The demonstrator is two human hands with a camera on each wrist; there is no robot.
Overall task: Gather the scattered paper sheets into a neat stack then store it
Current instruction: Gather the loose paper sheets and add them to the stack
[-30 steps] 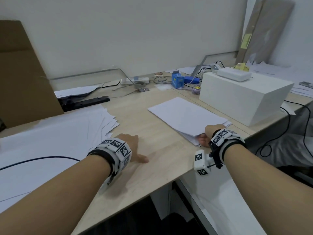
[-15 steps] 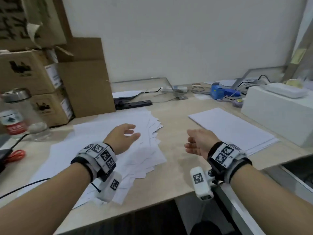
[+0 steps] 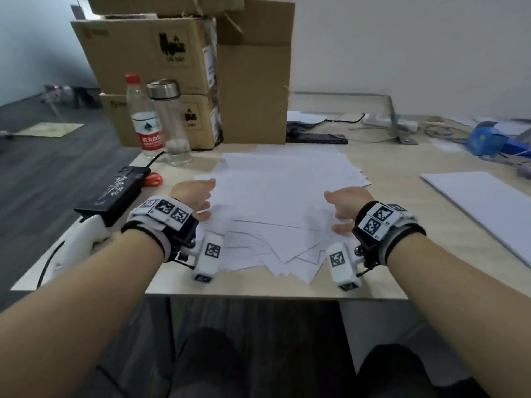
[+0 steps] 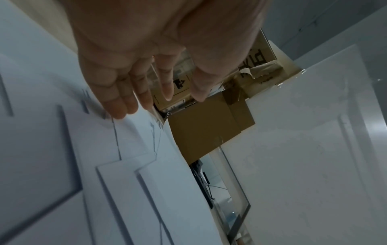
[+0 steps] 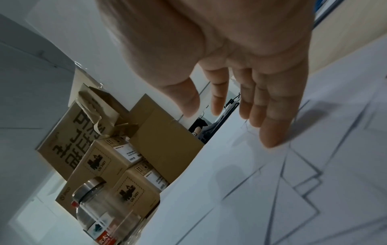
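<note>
A loose pile of scattered white paper sheets [image 3: 281,202] lies fanned out on the light wooden desk [image 3: 258,285], with many corners sticking out at the near side. My left hand [image 3: 198,196] is at the pile's left edge, fingers straight, fingertips [image 4: 120,112] close to or on the sheets [image 4: 62,165]. My right hand [image 3: 344,205] is at the pile's right edge, fingers straight over the sheets [image 5: 272,190]. Neither hand holds anything. A neat white stack [image 3: 485,208] lies at the desk's right.
Cardboard boxes [image 3: 178,61] stand stacked at the back left. A red-capped water bottle [image 3: 145,116] and a steel-lidded glass bottle [image 3: 171,124] stand before them. A black power brick [image 3: 115,193] lies left. Cables, a power strip [image 3: 388,123] and a blue box [image 3: 485,139] sit behind.
The view has swung left from the neat stack to the scattered pile. My right hand left the neat stack, and both hands now flank the pile, lower than before.
</note>
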